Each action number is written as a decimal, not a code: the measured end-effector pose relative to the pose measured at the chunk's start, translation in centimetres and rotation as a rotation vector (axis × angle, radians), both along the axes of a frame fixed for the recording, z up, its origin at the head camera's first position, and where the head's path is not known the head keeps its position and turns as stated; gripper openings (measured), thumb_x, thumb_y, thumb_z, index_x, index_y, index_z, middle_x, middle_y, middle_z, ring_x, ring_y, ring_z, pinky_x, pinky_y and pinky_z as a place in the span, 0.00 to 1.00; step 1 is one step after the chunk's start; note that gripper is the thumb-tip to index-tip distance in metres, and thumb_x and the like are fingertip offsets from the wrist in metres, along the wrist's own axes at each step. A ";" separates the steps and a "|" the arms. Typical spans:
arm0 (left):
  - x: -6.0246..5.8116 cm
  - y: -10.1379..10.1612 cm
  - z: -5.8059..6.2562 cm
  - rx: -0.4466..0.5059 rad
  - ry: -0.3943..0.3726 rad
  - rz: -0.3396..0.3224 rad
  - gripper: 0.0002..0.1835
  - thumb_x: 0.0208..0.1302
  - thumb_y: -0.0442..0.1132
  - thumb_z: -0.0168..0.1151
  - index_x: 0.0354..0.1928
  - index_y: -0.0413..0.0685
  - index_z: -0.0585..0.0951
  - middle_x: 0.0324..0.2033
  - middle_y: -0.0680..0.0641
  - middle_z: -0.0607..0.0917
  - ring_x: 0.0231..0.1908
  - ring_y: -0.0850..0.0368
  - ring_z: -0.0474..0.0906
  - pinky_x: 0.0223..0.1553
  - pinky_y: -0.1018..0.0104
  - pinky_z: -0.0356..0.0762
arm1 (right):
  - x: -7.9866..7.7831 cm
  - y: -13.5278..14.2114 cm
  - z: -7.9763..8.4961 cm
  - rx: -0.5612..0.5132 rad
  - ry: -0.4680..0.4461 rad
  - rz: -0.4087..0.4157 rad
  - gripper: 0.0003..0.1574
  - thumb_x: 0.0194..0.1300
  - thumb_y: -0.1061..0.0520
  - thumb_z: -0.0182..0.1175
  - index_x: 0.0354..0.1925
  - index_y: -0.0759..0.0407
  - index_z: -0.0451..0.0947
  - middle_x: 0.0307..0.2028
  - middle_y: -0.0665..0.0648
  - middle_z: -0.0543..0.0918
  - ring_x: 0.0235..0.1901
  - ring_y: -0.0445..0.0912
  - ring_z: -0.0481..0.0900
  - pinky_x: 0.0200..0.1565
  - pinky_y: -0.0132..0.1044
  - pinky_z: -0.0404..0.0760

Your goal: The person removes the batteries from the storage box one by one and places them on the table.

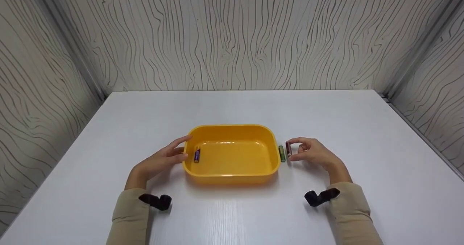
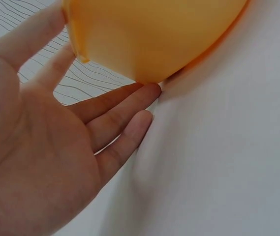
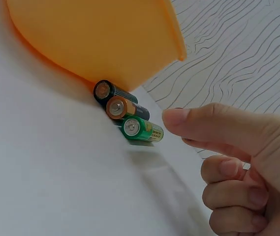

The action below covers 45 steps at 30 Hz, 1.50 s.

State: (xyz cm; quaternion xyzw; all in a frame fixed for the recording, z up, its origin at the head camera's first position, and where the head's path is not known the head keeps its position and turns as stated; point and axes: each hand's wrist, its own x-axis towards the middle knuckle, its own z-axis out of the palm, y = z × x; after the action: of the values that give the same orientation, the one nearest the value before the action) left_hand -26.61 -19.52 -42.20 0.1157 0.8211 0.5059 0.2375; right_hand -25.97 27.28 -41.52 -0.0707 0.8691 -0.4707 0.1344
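Observation:
A yellow plastic basin [image 1: 232, 179] sits on the table, with a purple battery [image 1: 197, 155] lying inside near its left wall. My left hand [image 1: 159, 161] rests against the basin's left side; its thumb and index finger reach the rim and the other fingers extend low by the wall. Right of the basin, my right hand [image 1: 314, 152] pinches a dark reddish battery [image 1: 289, 149] between thumb and index finger. In the right wrist view the thumb mostly hides that battery. A green battery [image 3: 142, 129], a copper-topped battery [image 3: 127, 107] and a black battery [image 3: 114, 91] lie side by side.
The white table [image 1: 232, 219] runs back to a wood-grain patterned wall [image 1: 232, 38], with more patterned panels at both sides. A black wrist camera [image 1: 157, 201] is strapped over the left sleeve, another black camera [image 1: 319, 198] over the right.

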 end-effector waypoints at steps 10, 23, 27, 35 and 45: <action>0.0 0.2 -0.1 0.002 -0.010 0.020 0.34 0.65 0.58 0.57 0.70 0.81 0.57 0.75 0.45 0.58 0.76 0.38 0.50 0.71 0.27 0.40 | -0.2 -0.4 -0.5 0.070 -0.003 0.008 0.39 0.53 0.55 0.72 0.62 0.63 0.72 0.19 0.44 0.67 0.20 0.37 0.62 0.24 0.26 0.61; 0.0 0.4 -0.1 -0.003 -0.016 0.043 0.34 0.64 0.58 0.58 0.70 0.81 0.58 0.75 0.45 0.58 0.76 0.37 0.48 0.70 0.26 0.38 | -0.2 -0.7 -0.6 0.103 0.004 -0.006 0.39 0.51 0.57 0.72 0.61 0.62 0.73 0.15 0.43 0.65 0.17 0.37 0.60 0.22 0.26 0.60; 0.0 0.3 -0.1 0.002 -0.014 0.038 0.34 0.65 0.57 0.58 0.70 0.80 0.57 0.75 0.44 0.58 0.76 0.36 0.49 0.70 0.26 0.37 | -0.2 -0.9 -0.4 0.103 0.009 0.001 0.39 0.51 0.57 0.72 0.61 0.63 0.72 0.16 0.43 0.65 0.17 0.37 0.60 0.22 0.26 0.60; 0.2 0.4 0.1 -0.003 -0.026 0.049 0.34 0.64 0.57 0.59 0.70 0.80 0.58 0.75 0.44 0.59 0.76 0.36 0.48 0.70 0.26 0.37 | -0.2 -0.8 -0.5 0.096 -0.013 -0.016 0.41 0.51 0.56 0.72 0.63 0.61 0.71 0.17 0.44 0.66 0.18 0.37 0.60 0.23 0.26 0.60; 0.2 0.2 0.0 0.038 -0.001 -0.003 0.34 0.67 0.54 0.57 0.72 0.75 0.56 0.75 0.42 0.57 0.76 0.36 0.48 0.71 0.28 0.37 | 0.0 -0.6 0.2 0.073 -0.014 -0.013 0.42 0.54 0.53 0.71 0.64 0.62 0.69 0.19 0.45 0.67 0.19 0.37 0.61 0.24 0.27 0.60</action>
State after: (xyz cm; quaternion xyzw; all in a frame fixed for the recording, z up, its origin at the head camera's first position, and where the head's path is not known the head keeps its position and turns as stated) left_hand -26.38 -19.28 -42.18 0.1210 0.8111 0.5212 0.2364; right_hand -25.95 26.67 -41.37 -0.0570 0.8851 -0.4402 0.1398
